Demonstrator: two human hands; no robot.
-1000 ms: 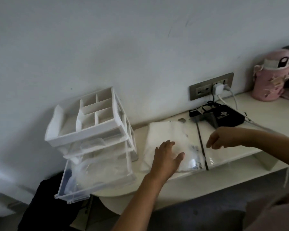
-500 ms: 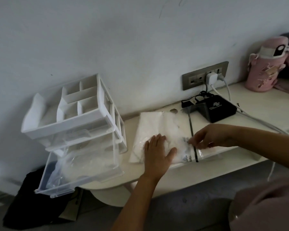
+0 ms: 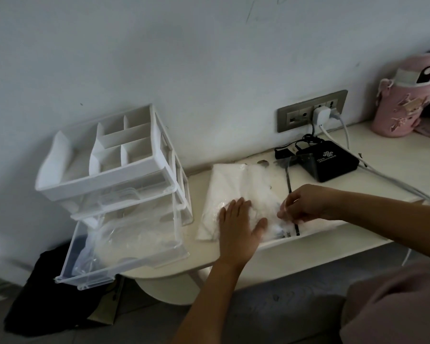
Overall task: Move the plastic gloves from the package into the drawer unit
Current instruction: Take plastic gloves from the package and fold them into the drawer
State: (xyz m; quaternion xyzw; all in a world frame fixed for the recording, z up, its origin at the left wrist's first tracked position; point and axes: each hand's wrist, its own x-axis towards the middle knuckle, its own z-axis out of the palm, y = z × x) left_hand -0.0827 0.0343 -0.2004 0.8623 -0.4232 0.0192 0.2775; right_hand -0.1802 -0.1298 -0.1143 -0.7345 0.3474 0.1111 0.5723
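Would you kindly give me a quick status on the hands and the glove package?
Left hand flat on package. Right hand pinching package near its black strip. Bottom drawer pulled out, nothing between.

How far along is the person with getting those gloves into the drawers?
Partly done: the bottom drawer is open and already holds crumpled clear plastic, apparently gloves. In hand: the left hand presses flat on the package while the right hand pinches its end by the black strip. Left: the package looks well filled.

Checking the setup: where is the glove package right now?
In the head view, the package lies on the table between the drawer unit and the black box, under the left hand.
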